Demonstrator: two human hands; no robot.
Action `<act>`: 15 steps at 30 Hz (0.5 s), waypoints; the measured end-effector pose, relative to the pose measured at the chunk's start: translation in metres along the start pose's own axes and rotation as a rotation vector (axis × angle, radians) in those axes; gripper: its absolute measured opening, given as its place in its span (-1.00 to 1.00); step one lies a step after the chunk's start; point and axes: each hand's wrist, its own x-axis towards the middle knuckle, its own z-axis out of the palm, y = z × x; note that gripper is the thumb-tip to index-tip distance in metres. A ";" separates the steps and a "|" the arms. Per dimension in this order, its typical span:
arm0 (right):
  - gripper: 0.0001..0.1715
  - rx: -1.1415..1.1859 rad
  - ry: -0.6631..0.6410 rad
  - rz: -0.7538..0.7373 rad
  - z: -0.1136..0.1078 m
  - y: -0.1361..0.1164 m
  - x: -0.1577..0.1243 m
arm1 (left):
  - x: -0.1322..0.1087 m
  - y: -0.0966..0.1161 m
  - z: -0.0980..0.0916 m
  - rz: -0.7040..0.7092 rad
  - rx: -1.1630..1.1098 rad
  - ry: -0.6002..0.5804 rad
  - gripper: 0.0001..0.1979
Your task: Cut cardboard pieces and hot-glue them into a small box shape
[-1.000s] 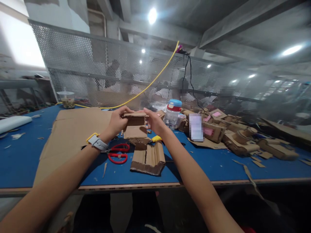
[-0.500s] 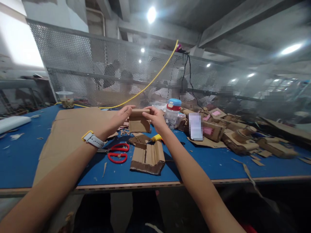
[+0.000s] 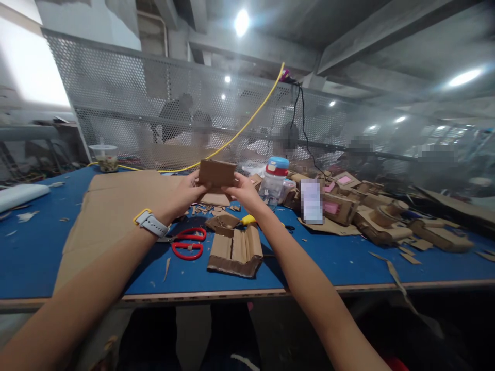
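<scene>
Between my two hands a folded piece of cardboard point(image 3: 217, 173) is held up over the table, its brown panel facing me. My left hand point(image 3: 188, 191) grips its left edge, and my right hand point(image 3: 246, 191) grips the right edge with the thumb in front. Nearer to me lies a cardboard part with ridged strips point(image 3: 235, 250) and a dark front edge. Red-handled scissors point(image 3: 188, 242) rest to its left, their blades partly under my left wrist. A yellow-handled tool point(image 3: 248, 220) sits behind that part, partly covered by my right forearm.
A large cardboard sheet point(image 3: 112, 206) covers the left of the blue table point(image 3: 328, 263). A bottle with a blue and red lid point(image 3: 275, 180), a phone point(image 3: 311, 202) and a pile of cardboard pieces point(image 3: 381, 216) stand to the right. A plastic tub point(image 3: 105, 158) is at the back left.
The cardboard piece in my hands has been raised and tilted, so a brown panel now faces me. Both hands have moved slightly lower along its sides.
</scene>
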 end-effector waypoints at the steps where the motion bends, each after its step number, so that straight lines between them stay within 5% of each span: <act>1: -0.46 -0.006 -0.008 0.012 0.001 0.000 -0.001 | 0.000 0.000 0.000 0.009 0.006 0.003 -0.41; 9: -0.65 -0.051 0.041 0.024 0.000 0.001 -0.002 | -0.005 0.004 0.009 0.068 0.126 0.040 -0.61; 15: -0.77 -0.038 0.009 0.046 0.004 0.004 0.001 | 0.000 0.005 0.002 0.065 0.152 0.063 -0.59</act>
